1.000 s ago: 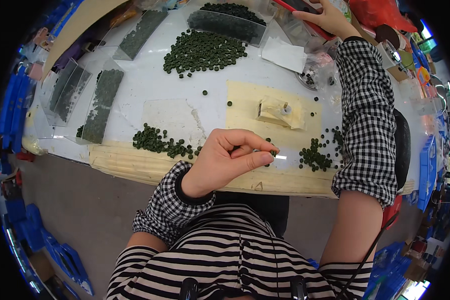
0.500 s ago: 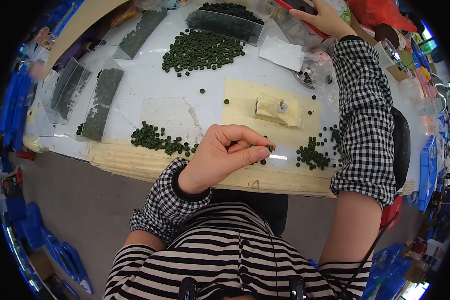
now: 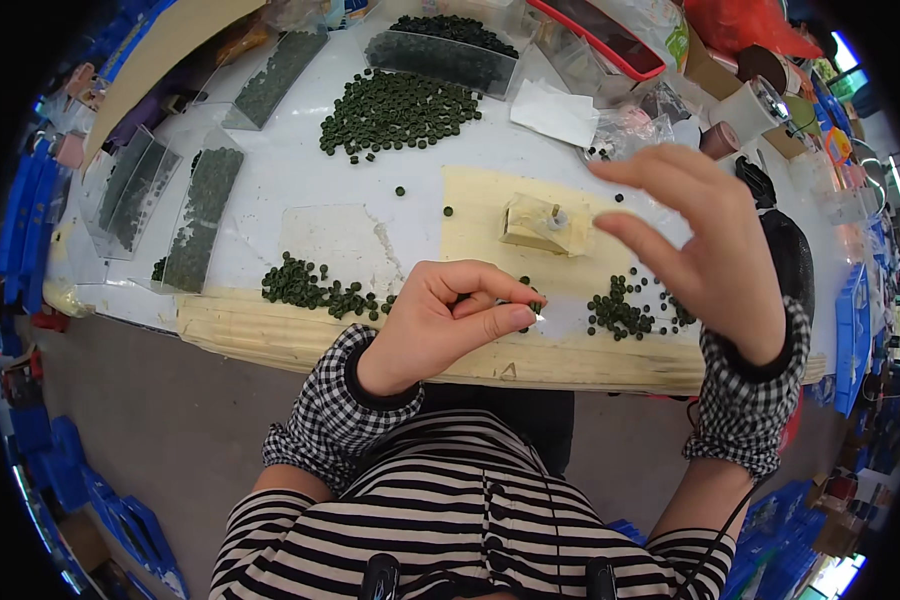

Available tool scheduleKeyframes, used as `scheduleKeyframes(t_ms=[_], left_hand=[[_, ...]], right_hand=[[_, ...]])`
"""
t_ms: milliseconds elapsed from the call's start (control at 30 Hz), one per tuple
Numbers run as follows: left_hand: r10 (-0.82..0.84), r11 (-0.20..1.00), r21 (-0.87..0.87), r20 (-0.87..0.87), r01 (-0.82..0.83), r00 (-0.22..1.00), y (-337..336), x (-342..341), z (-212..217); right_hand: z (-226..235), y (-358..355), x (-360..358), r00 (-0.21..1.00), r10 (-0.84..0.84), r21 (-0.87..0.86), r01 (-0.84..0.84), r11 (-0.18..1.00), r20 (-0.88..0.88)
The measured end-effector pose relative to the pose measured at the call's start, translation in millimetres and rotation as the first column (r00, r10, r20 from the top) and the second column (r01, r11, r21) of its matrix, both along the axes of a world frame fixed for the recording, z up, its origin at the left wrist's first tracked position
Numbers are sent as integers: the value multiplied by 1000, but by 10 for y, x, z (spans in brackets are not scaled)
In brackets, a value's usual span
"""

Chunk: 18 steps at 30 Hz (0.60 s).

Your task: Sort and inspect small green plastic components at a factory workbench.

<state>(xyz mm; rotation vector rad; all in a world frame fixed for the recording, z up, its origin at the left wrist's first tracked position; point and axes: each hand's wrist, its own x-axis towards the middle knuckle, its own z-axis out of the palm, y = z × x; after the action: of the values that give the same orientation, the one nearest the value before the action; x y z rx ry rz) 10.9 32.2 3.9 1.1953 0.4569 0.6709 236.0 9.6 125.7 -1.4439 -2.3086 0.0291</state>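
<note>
My left hand (image 3: 440, 322) is over the table's near edge, thumb and forefinger pinched on a small dark green round piece (image 3: 538, 304) that is mostly hidden by the fingertips. To its right, my right hand (image 3: 710, 240) is raised above the table with thumb and fingers apart and nothing between them. Between and beyond the hands stands a yellowish block (image 3: 535, 228) with a short pale peg on top, resting on yellow tape (image 3: 465, 185). Loose dark green pieces lie in a group (image 3: 310, 285) left of my left hand and in another (image 3: 620, 310) near my right hand.
Farther back is a large heap of green pieces (image 3: 395, 112). Clear trays (image 3: 202, 215) of pieces stand at left and a filled one (image 3: 440, 60) behind the heap. A red-cased phone (image 3: 610, 38), white paper (image 3: 555, 112) and a black object (image 3: 790, 255) occupy the right side.
My right hand has drawn back from the red-cased phone toward me and now hovers, fingers spread, right of the block. My left hand keeps its pinch in nearly the same place.
</note>
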Motion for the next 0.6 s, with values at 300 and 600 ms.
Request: scheduleKeyframes(t_ms=[300, 600], left_hand=[[126, 979, 159, 20, -127, 992, -52, 31, 29], [286, 839, 485, -9, -246, 958, -49, 21, 8]], right_hand=[[-615, -690, -374, 879, -184, -36, 187, 982, -440], [-1071, -727, -645, 706, -185, -3, 251, 968, -684]])
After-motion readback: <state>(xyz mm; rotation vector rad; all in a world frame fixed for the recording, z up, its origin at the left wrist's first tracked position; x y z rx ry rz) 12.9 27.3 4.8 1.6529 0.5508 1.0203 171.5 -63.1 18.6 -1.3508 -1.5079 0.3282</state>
